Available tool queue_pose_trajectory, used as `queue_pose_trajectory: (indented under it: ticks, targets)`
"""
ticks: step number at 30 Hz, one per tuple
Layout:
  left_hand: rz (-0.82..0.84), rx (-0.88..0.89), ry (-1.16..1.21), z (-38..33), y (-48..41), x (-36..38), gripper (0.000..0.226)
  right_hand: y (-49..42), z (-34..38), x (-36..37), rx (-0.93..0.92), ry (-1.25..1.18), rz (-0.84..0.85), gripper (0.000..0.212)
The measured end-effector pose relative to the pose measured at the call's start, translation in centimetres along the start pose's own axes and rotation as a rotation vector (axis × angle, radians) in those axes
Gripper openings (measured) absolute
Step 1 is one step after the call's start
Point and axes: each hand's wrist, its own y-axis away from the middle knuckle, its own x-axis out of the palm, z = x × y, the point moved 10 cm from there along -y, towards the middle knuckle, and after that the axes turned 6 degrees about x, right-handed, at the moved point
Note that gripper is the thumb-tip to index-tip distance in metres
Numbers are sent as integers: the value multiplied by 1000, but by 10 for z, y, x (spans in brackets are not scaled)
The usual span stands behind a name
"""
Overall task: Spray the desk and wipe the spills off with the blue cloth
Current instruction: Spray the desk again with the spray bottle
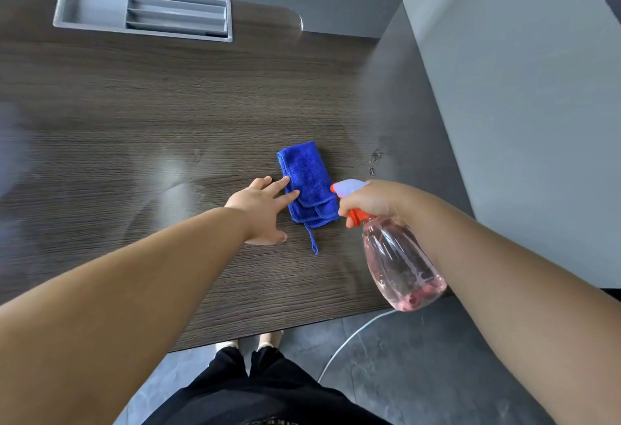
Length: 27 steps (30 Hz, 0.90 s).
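A folded blue cloth (307, 182) lies on the dark wood desk (151, 115), right of centre. My left hand (260, 209) rests flat beside it, and its straight fingertips touch the cloth's left edge. My right hand (368, 199) grips the neck of a clear spray bottle (400, 263) holding pink liquid, held in the air just right of the cloth. The bottle has a white head and an orange trigger and nozzle tip, pointing left. Small wet spots (373, 157) sit on the desk beyond the bottle.
A grey recessed cable tray (94, 4) is set into the desk at the back left. A grey partition wall (521, 105) borders the desk on the right. The desk's front edge runs near my legs, and a white cable (349, 340) lies on the floor below.
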Motion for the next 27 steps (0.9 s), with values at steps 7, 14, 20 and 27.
queue_pose_trajectory:
  ticks: [7, 14, 20, 27]
  targets:
    - [2, 7, 2, 0, 0, 1, 87, -7, -26, 12, 89, 68, 24, 48]
    - [14, 6, -7, -2, 2, -1, 86, 0, 14, 16, -14, 23, 6, 52]
    - [24, 8, -23, -3, 3, -3, 86, -6, 53, 8, -83, -25, -54, 45]
    - [24, 3, -12, -1, 2, 0, 87, -8, 54, 3, -83, -107, -60, 41]
